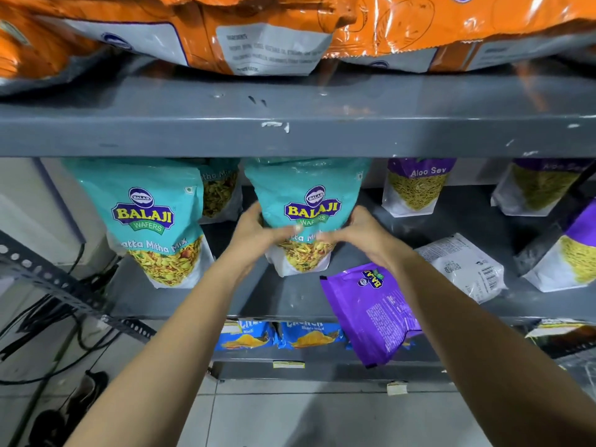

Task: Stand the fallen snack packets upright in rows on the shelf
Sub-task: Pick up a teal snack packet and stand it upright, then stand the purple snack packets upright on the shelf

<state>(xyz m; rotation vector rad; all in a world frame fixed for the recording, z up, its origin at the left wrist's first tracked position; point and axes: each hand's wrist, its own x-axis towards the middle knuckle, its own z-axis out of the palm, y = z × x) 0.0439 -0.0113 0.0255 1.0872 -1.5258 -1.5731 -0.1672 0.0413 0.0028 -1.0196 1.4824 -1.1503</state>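
Observation:
A teal Khatta Mitha Mix packet (309, 195) stands upright at the middle of the grey shelf (290, 301). My left hand (258, 230) grips its left side and my right hand (361, 233) its right side. Another teal packet (151, 217) stands upright to the left, with a third teal packet (219, 191) behind it. A purple packet (374, 314) lies flat, back up, hanging over the shelf's front edge. A white-backed packet (464, 266) lies flat to the right. Purple Aloo Sev packets (416, 188), (541, 188) stand at the back, and one purple packet (567, 253) stands at the far right.
The shelf above (290, 133) carries large orange packets (258, 30) lying flat. Blue packets (277, 335) stand on the lower shelf. A perforated metal bar (64, 285) and black cables (48, 333) are at the left, above a tiled floor.

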